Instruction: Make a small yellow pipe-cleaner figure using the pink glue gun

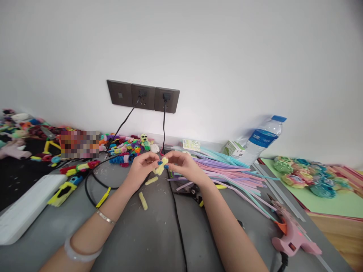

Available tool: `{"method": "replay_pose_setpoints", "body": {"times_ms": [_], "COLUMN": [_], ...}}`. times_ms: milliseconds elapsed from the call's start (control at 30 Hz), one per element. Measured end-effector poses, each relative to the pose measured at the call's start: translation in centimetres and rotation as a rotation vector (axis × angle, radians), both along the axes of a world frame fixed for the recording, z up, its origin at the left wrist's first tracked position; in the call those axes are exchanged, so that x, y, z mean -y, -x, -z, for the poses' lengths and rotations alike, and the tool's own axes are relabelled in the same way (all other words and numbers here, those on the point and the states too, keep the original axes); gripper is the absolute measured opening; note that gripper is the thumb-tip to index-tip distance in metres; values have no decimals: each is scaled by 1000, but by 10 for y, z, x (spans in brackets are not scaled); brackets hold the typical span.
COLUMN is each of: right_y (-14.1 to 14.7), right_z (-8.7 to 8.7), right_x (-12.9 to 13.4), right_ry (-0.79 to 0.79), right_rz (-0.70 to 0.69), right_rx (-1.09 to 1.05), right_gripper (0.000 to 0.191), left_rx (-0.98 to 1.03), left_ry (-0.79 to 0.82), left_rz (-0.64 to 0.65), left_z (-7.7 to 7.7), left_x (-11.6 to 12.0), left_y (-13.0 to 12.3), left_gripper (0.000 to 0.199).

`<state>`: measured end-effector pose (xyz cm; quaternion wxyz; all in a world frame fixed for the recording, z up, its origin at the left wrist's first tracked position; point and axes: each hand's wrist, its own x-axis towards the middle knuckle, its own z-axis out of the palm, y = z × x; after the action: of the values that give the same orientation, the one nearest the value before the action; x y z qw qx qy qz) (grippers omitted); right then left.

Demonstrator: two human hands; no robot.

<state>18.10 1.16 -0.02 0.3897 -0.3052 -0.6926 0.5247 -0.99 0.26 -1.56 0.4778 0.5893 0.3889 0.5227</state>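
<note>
So, L hand (144,166) and R hand (184,165) both pinch a small yellow fuzzy thing (161,168), up btwn them. Two loose yellow bits (143,201) lie just below L hand. Fuzzy sticks (232,172) lie right of R hand. Past those, a water bottle (261,138) has a blue label (262,137) w/ white marks & rings; words too blurry to read. Pink glue gun (295,234) is well right of R hand.

Hands (141,168) pinching yellow piece (161,167), pink glue gun (293,235), bottle (262,137)

On the bottle (260,140), the blue label (262,137) shows small rings (266,141) beside unreadable lettering (256,135).
</note>
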Motion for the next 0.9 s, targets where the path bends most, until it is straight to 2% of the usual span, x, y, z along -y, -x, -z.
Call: {"method": "replay_pose_setpoints", "body": {"times_ms": [233,467,700,900], "right_y": [-2,-1,-1,0], "right_z": [-1,-1,-2,-3], "right_x": [0,0,0,1], "right_ry": [18,19,13,17], "right_rz": [6,50,105,104], "right_rx": [-50,-63,-60,-71], "right_gripper": [22,27,25,24], "left_rx": [28,-72,-200,-209], "left_ry": [-45,-192,-193,-182], "left_rz": [45,109,48,-43], "left_z": [6,4,2,-4], "left_x": [-1,2,6,8], "left_y": [4,3,-1,-3], "left_gripper": [35,26,34,20]}}
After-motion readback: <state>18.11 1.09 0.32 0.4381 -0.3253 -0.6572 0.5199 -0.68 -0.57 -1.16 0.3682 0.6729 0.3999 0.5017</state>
